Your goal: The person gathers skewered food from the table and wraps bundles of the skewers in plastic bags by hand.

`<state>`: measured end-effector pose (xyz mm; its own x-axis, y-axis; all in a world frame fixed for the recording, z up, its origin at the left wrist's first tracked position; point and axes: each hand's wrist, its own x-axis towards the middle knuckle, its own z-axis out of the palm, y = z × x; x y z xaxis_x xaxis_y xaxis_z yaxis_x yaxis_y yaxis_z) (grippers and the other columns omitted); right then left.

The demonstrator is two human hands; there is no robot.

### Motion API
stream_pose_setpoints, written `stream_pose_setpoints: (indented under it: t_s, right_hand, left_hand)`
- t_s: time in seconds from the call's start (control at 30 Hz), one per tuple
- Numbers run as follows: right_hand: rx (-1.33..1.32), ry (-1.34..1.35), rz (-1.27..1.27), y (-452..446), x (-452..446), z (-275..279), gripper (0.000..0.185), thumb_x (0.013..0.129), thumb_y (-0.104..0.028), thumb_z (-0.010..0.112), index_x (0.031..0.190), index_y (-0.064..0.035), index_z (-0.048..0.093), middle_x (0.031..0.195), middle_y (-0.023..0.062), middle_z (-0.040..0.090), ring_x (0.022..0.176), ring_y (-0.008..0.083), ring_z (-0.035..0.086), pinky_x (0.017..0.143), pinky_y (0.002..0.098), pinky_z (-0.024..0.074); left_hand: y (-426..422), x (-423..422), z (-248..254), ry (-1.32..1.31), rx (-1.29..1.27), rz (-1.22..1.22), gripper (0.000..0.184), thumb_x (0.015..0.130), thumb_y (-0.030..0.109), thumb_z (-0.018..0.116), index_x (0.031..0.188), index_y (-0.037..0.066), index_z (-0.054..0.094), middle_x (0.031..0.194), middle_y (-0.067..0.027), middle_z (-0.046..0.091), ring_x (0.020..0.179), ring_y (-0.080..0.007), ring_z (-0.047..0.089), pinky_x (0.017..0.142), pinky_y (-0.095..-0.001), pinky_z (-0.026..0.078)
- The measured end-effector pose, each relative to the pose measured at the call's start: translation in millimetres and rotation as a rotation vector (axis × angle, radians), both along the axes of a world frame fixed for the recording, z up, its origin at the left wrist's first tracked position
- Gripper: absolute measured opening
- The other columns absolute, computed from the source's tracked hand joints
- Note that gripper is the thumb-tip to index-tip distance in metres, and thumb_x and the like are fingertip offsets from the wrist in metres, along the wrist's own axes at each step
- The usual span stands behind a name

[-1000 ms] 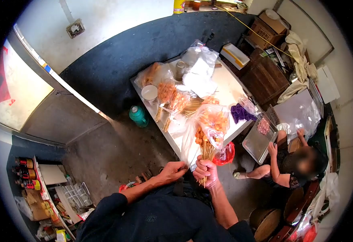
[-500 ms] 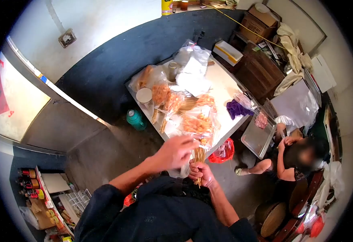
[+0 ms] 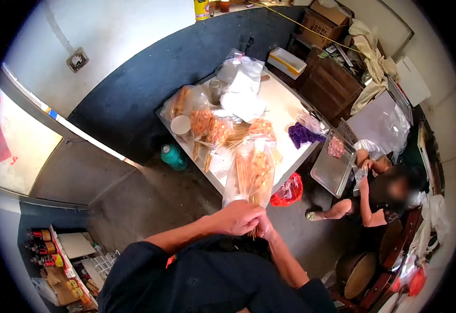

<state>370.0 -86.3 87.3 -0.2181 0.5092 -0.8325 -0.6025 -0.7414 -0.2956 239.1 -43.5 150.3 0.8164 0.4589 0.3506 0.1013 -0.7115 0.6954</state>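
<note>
A bundle of skewered orange pieces (image 3: pixel 259 169) in a clear plastic bag lies over the table's near corner, its sticks pointing at my body. Both hands meet at the stick end. My left hand (image 3: pixel 237 218) is closed over the bag's mouth and the sticks. Just right of it, partly covered, my right hand (image 3: pixel 264 227) is wrapped round the sticks, whose tips show below. Beyond the bundle, more bagged skewers (image 3: pixel 218 131) rest on the white table (image 3: pixel 285 109), beside a white cup (image 3: pixel 180 124).
A purple cloth (image 3: pixel 303 134) is at the table's right edge, near a metal tray (image 3: pixel 332 169) with pink pieces. A seated person (image 3: pixel 376 193) handles clear plastic at the right. A red bag (image 3: pixel 287 190) hangs below the table edge; a green flask (image 3: pixel 173 157) stands left.
My left hand has moved in from the left, across the sticks, and closed beside my right hand. The clear bag now stretches down over the bundle. The seated person's hands have come together.
</note>
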Motion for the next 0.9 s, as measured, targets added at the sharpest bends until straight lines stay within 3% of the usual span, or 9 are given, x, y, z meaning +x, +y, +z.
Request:
stream_pose_setpoints:
  t_s: [0.1, 0.17, 0.2, 0.3, 0.43, 0.47, 0.57, 0.77, 0.9]
  right_hand:
    - [0.228, 0.081, 0.079, -6.8, 18.6, -43.3, 0.021, 0.087, -0.019, 0.049, 0.093, -0.0013, 0.057, 0.065, 0.0064, 0.058, 0.042, 0.0122, 0.046, 0.041, 0.0268, 0.0414]
    - [0.293, 0.149, 0.171, -4.8, 22.9, -36.4, 0.009, 0.084, -0.01, 0.052, 0.087, -0.0021, 0.055, 0.064, 0.005, 0.055, 0.044, 0.0135, 0.049, 0.044, 0.0325, 0.0448]
    - [0.24, -0.05, 0.136, -3.6, 11.0, -15.4, 0.004, 0.081, -0.006, 0.054, 0.08, -0.0025, 0.052, 0.054, 0.0026, 0.046, 0.036, 0.0094, 0.037, 0.036, 0.0279, 0.0342]
    - [0.37, -0.327, 0.202, -3.6, -0.8, -15.2, 0.006, 0.08, -0.006, 0.055, 0.077, -0.002, 0.052, 0.055, 0.0044, 0.049, 0.038, 0.0107, 0.042, 0.036, 0.0262, 0.0349]
    - [0.54, -0.664, 0.328, 1.9, -10.5, -1.6, 0.012, 0.078, -0.01, 0.057, 0.078, 0.0011, 0.056, 0.054, 0.0048, 0.053, 0.041, 0.0125, 0.049, 0.038, 0.0286, 0.0392]
    - [0.609, -0.761, 0.265, -1.2, -13.9, -8.3, 0.016, 0.078, -0.012, 0.058, 0.078, 0.0032, 0.057, 0.055, 0.0076, 0.057, 0.043, 0.0143, 0.053, 0.041, 0.0301, 0.0425]
    - [0.666, -0.999, 0.386, 3.9, -14.9, -13.4, 0.016, 0.077, -0.011, 0.057, 0.081, 0.0044, 0.059, 0.06, 0.0116, 0.06, 0.047, 0.0166, 0.056, 0.044, 0.0326, 0.0448]
    - [0.732, -0.608, 0.296, 17.4, -31.9, -3.1, 0.01, 0.077, -0.006, 0.057, 0.072, 0.0022, 0.058, 0.058, 0.0059, 0.057, 0.046, 0.0133, 0.055, 0.041, 0.0274, 0.0434]
    - [0.725, -0.441, 0.557, -5.4, -21.0, -13.6, 0.023, 0.074, -0.007, 0.062, 0.094, 0.0041, 0.059, 0.082, 0.0081, 0.062, 0.074, 0.0147, 0.06, 0.065, 0.0289, 0.0496]
  left_hand:
    - [-15.3, -17.5, 1.1, -0.028, -0.45, 0.239, 0.012, 0.084, 0.013, 0.06, 0.085, 0.004, 0.052, 0.071, -0.0076, 0.053, 0.058, -0.0152, 0.054, 0.053, -0.0304, 0.044]
    - [-21.4, -22.1, -47.2, -0.313, -1.118, 0.55, 0.013, 0.088, 0.016, 0.059, 0.086, 0.005, 0.052, 0.069, -0.003, 0.053, 0.052, -0.0088, 0.05, 0.046, -0.0247, 0.039]
    - [-20.9, -18.3, -58.7, -0.386, -1.24, 0.627, 0.017, 0.091, 0.022, 0.054, 0.086, 0.005, 0.054, 0.067, -0.0001, 0.053, 0.051, -0.009, 0.049, 0.045, -0.0232, 0.038]
    - [-10.9, -16.5, -84.6, -0.299, -1.655, 0.608, 0.024, 0.088, 0.027, 0.059, 0.088, 0.004, 0.052, 0.069, -0.0009, 0.054, 0.053, -0.0068, 0.049, 0.045, -0.0218, 0.038]
    - [-2.5, -2.8, -61.3, -0.237, -1.737, 0.436, 0.036, 0.089, 0.033, 0.054, 0.101, -0.001, 0.058, 0.086, -0.0077, 0.062, 0.069, -0.0161, 0.058, 0.061, -0.0296, 0.047]
    - [0.5, 2.4, -73.5, -0.224, -1.681, 0.473, 0.039, 0.085, 0.024, 0.062, 0.112, -0.003, 0.056, 0.1, -0.011, 0.062, 0.088, -0.0201, 0.059, 0.077, -0.0332, 0.047]
    - [8.4, 13.1, -75.1, -0.284, -1.663, 0.543, 0.044, 0.079, 0.014, 0.068, 0.116, -0.005, 0.054, 0.109, -0.0122, 0.06, 0.1, -0.0208, 0.057, 0.086, -0.033, 0.045]
    - [19.4, -1.0, -75.7, -0.494, -1.573, 0.653, 0.043, 0.071, 0.003, 0.067, 0.112, -0.003, 0.056, 0.098, -0.0107, 0.064, 0.085, -0.0222, 0.062, 0.077, -0.0361, 0.05]
    - [-14.4, -17.2, -67.0, -0.345, -1.427, 0.718, 0.048, 0.068, 0.003, 0.069, 0.114, -0.002, 0.055, 0.099, -0.01, 0.063, 0.089, -0.0216, 0.061, 0.08, -0.0355, 0.049]
